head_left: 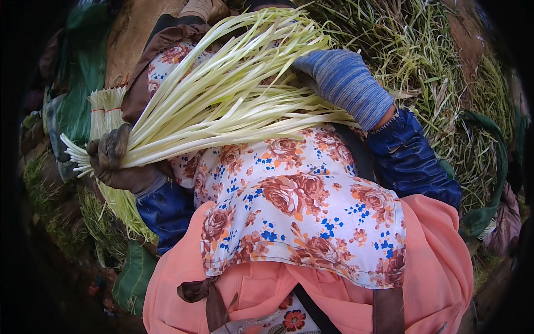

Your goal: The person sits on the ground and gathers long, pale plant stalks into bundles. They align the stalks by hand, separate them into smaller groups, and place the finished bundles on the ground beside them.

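A loose bunch of long, pale blanched chives [233, 96] lies slantwise across my lap, over a floral apron [300, 200]. My left hand [112, 156], in a soiled brown glove, is closed around the bunch near its white cut ends, which stick out past the fist. At the leafy yellow-green end is my right hand [340, 83], in a blue-grey knit glove. Its fingers are hidden behind the leaves, so their grip cannot be made out.
Beside my left hand stand pale bundles [105, 109] tied with red bands. Green sheeting [81, 83] hangs at the upper left. Heaped green and dry leaves [421, 79] cover the ground at the right, with a dark green strap [496, 167] over them. Bare soil [129, 41] shows at the top left.
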